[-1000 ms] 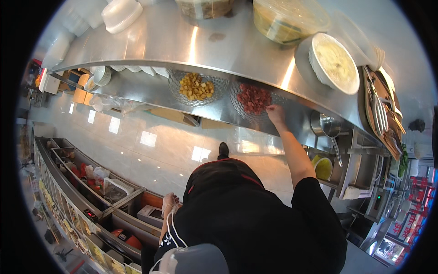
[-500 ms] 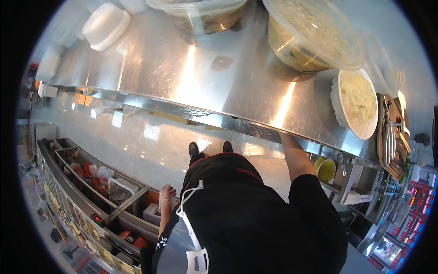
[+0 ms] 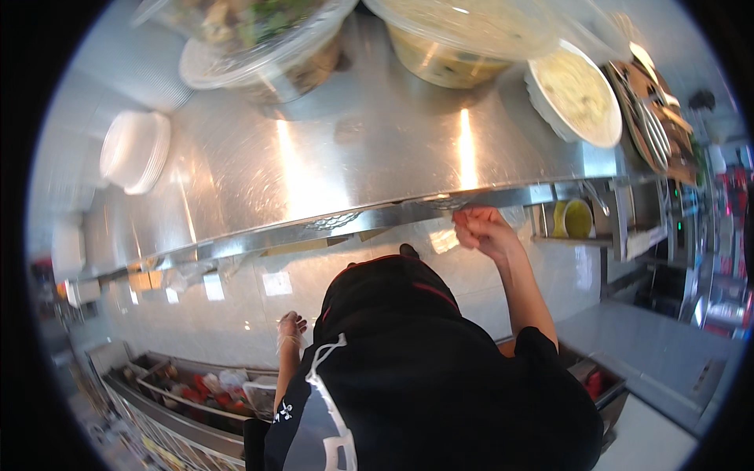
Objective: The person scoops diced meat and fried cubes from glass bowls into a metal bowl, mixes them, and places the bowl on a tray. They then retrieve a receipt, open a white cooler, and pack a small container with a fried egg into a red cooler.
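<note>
My right hand (image 3: 483, 230) is bare and raised at the front edge of the steel counter (image 3: 377, 157). Its fingers are curled inward; whatever they hold, if anything, is hidden. At my left side hangs my left hand (image 3: 290, 326) in a clear plastic glove, fingers loosely bent and apart, with nothing seen in it. On the counter stand a lidded clear tub of pale food (image 3: 452, 63) and another lidded tub (image 3: 290, 67) with a container of greens and brown pieces above it. A white bowl of pale yellow food (image 3: 577, 98) sits farther right.
A stack of white plastic lids or trays (image 3: 135, 151) is on the counter's left. Tongs (image 3: 653, 133) lie by a wooden board at right. Below are a yellow-green container (image 3: 577, 218) and an open steel drawer frame (image 3: 638, 216). A cabinet (image 3: 177, 424) with packets runs behind me at left.
My right hand has come out from beneath the counter edge into view. The view has turned, so the counter things appear shifted left. My left hand still hangs at my side.
</note>
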A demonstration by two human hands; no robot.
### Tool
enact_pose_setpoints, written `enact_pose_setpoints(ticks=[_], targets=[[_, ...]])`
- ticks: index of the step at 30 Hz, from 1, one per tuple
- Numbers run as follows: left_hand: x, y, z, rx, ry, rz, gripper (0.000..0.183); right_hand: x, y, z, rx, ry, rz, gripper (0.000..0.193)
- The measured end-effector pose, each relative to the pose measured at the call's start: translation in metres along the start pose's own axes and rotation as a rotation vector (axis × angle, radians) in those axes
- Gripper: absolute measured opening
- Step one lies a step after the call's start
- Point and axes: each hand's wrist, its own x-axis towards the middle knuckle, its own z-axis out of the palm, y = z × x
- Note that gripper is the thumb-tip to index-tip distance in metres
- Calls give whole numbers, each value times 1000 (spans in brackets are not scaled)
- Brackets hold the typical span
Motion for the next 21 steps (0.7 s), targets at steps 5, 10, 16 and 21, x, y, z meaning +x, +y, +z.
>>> enact_pose_setpoints(ticks=[5,10,16,21], targets=[[28,64,19,176,-122,79,37,-46,-44,141,116,-534,-162,30],[16,113,53,252,-227,212,41,-43,-76,221,101,-1010,-366,21],[5,119,67,233,-252,235,42,-36,-83,243,185,-1028,-393,17],[12,90,41,198,-166,128,37,-39,-74,236,302,-935,-295,21]])
